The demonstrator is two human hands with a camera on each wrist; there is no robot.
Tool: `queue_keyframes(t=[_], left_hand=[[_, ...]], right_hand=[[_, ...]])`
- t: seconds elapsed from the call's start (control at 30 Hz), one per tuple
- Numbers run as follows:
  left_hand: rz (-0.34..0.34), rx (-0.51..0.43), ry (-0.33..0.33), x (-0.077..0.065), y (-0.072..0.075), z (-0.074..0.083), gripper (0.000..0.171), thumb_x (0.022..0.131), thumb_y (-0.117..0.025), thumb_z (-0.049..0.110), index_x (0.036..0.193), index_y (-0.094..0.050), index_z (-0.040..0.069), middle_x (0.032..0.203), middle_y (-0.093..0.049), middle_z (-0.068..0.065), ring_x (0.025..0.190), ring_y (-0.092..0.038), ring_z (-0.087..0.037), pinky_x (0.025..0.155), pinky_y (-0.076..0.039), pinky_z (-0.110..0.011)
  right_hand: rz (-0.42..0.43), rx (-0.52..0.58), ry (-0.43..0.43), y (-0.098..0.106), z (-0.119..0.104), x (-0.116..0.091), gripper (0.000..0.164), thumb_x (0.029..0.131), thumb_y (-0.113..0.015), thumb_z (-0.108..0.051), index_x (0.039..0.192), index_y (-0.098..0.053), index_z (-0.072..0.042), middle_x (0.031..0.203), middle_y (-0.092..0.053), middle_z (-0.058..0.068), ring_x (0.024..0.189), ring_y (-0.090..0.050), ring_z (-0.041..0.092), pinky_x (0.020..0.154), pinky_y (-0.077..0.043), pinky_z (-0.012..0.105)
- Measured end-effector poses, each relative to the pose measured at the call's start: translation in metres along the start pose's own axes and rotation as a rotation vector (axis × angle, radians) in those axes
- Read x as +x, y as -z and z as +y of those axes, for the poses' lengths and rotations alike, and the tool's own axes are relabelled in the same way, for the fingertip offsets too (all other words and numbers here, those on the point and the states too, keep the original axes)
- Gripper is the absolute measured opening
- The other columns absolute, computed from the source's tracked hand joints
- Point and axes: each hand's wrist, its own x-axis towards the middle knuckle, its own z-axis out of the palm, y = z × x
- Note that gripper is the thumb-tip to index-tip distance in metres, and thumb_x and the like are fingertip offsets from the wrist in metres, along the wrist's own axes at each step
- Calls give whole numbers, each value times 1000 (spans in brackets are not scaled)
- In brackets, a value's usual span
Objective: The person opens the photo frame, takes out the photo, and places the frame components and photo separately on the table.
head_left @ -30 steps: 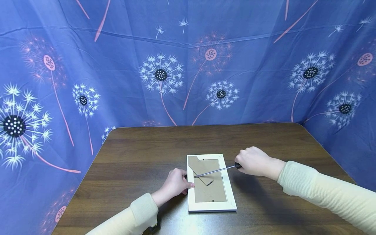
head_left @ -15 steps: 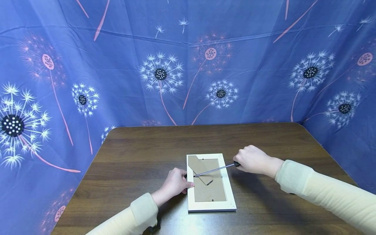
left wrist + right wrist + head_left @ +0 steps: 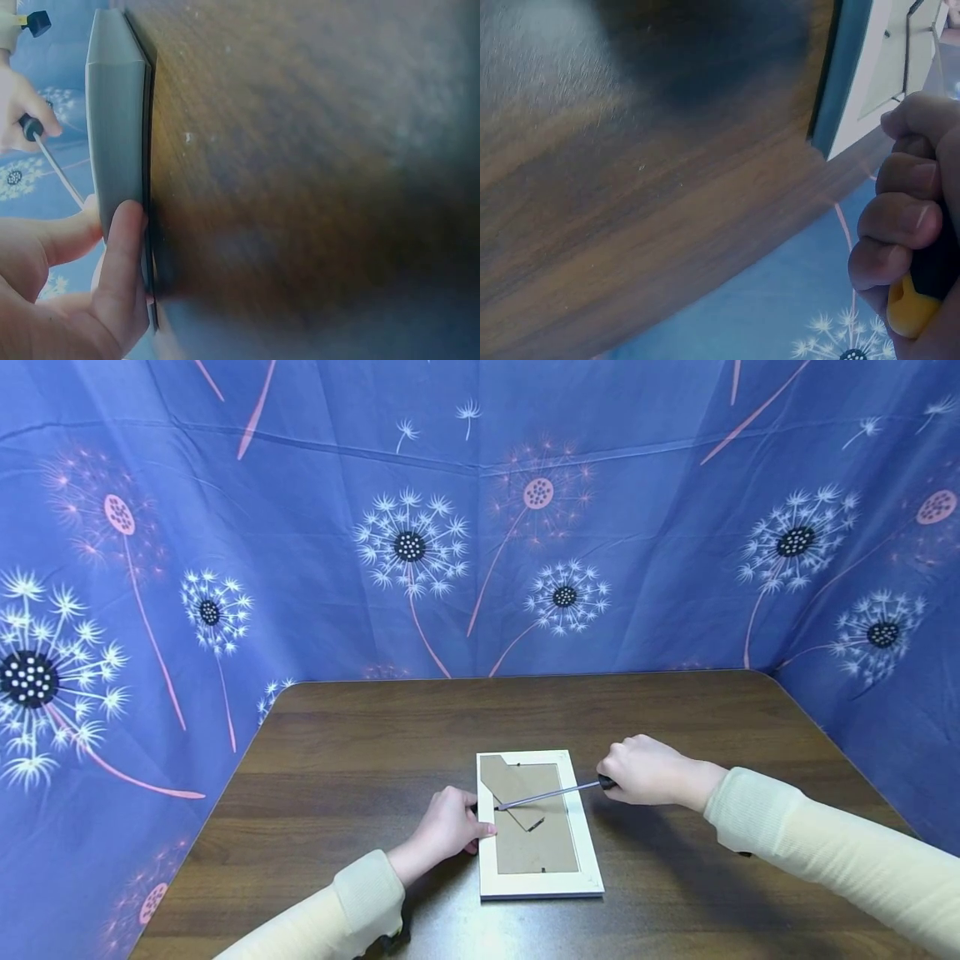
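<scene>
A white picture frame (image 3: 540,883) lies back side up on the table, its brown backing board (image 3: 536,852) showing a stand leg and small dark metal tabs along the edges. My right hand (image 3: 648,770) grips the handle of a screwdriver, black with a yellow end (image 3: 913,309) in the right wrist view. The screwdriver's shaft (image 3: 551,795) slants across the backing, its tip at the inner left edge of the frame. My left hand (image 3: 444,827) holds the frame's left side, thumb on top and fingers along the outer edge, as the left wrist view also shows.
The brown wooden table (image 3: 360,735) extends around the frame on all sides. Behind and beside it hangs a blue cloth (image 3: 315,527) printed with dandelions. Dark straps show under both sleeves.
Almost nothing differs: the right hand and screwdriver handle shift very slightly, while the tip stays at the frame's left inner edge. The left hand and picture frame keep their places.
</scene>
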Motion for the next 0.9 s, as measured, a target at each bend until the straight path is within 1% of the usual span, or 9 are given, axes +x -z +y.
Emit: queue_keyframes(t=[0.17, 0.3, 0.5, 0.6, 0.73, 0.83, 0.9], left_hand=[[-9, 24, -4, 0, 2, 2, 14, 74, -79, 10, 81, -70, 4, 51, -64, -3, 40, -61, -13, 46, -52, -23], [-17, 30, 4, 0, 3, 4, 15, 74, -79, 11, 85, -71, 4, 53, -64, -2, 41, -61, -12, 47, -51, -23], [-23, 49, 9, 1, 3, 4, 15, 74, -79, 11, 85, -71, 5, 53, -65, -1, 41, -61, -11, 46, -51, -23], [-22, 36, 12, 1, 3, 4, 16, 74, -79, 11, 86, -71, 4, 53, -65, -1, 41, -61, -11, 46, -51, -23], [-24, 2, 17, 1, 2, 4, 15, 74, -79, 9, 84, -70, 2, 53, -65, -3, 41, -61, -12, 44, -51, -24], [-25, -19, 20, 0, 2, 4, 13, 75, -78, 8, 82, -69, 3, 53, -65, -3, 41, -62, -14, 43, -51, -23], [-24, -33, 27, 0, 2, 4, 12, 75, -78, 7, 81, -69, 3, 53, -64, -3, 41, -62, -14, 43, -51, -23]], right_hand=[[-26, 100, -36, 2, -6, -3, 34, 76, -70, -15, 56, -43, -19, 51, -31, -12, 47, -21, 2, 40, -18, 18], [-28, 130, -58, 6, -11, -6, 33, 75, -69, -13, 56, -43, -19, 52, -29, -12, 47, -21, 2, 40, -17, 18], [-16, 125, -65, 15, -18, -6, 37, 75, -69, -13, 55, -39, -19, 52, -27, -12, 47, -19, 2, 41, -14, 17], [-22, 129, -71, 22, -19, -4, 40, 75, -69, -12, 55, -35, -20, 53, -25, -12, 48, -17, 3, 42, -12, 18], [-26, 116, -72, 31, -19, 1, 44, 72, -69, -11, 55, -30, -20, 54, -21, -12, 49, -16, 5, 43, -13, 20], [-24, 81, -57, 37, -18, 6, 45, 70, -69, -11, 54, -28, -21, 54, -19, -12, 50, -17, 6, 43, -16, 21], [-36, 64, -48, 40, -18, 9, 46, 70, -69, -12, 54, -27, -22, 54, -19, -11, 49, -17, 6, 42, -16, 21]])
